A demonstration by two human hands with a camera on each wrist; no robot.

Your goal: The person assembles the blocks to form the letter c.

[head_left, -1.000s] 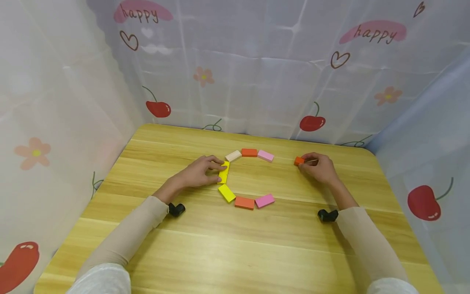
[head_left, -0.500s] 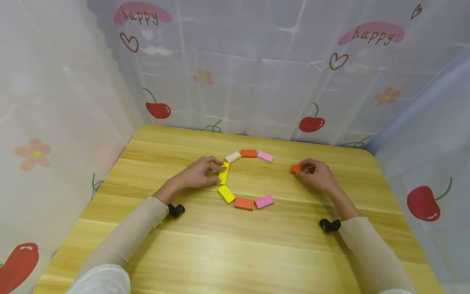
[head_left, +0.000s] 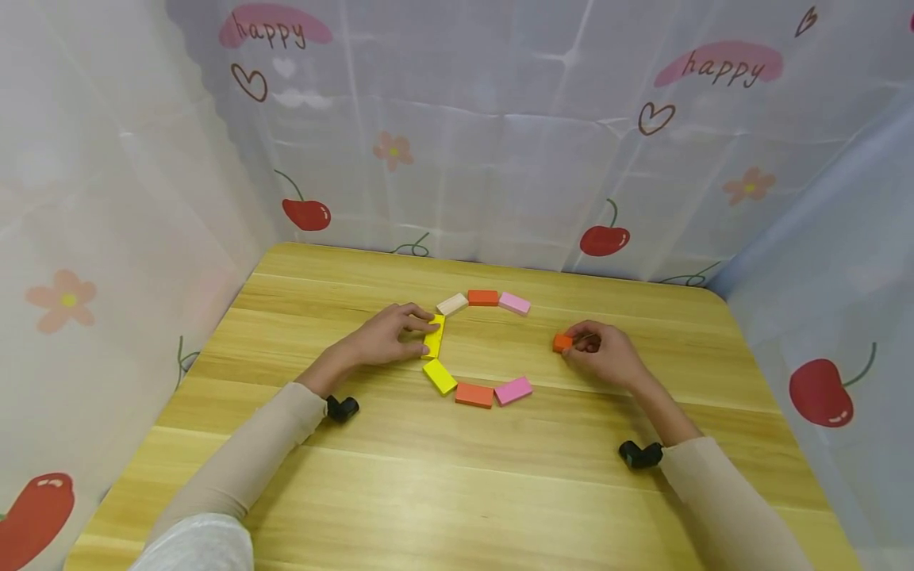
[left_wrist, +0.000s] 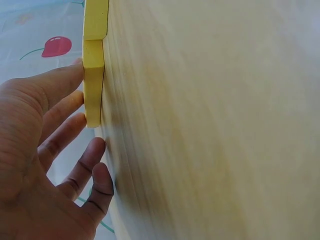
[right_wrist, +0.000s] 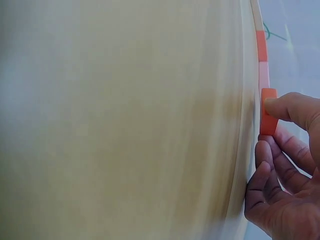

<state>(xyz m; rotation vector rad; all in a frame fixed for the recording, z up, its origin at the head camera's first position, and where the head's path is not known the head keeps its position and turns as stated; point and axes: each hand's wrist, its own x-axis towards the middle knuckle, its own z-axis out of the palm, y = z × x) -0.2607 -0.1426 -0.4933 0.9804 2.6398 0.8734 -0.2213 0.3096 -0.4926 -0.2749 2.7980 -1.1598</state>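
Orange block (head_left: 562, 342), pinched by the right hand (head_left: 603, 357), sits on the desk (head_left: 457, 476) at 3 o'clock of the block ring, its long axis hidden. Left hand (head_left: 385, 339) rests straight fingers against a yellow block (head_left: 433, 336), whose long axis runs 12 to 6. Curtain (head_left: 500, 159) reads "happy".

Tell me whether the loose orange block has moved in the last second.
Yes. The orange block in the right hand slid left and nearer, toward the pink block.

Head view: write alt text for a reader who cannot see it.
A person's right hand pinches an orange block on a wooden table, while the left hand touches a yellow block in an open ring of seven coloured blocks. Cherry-print curtains surround the table.
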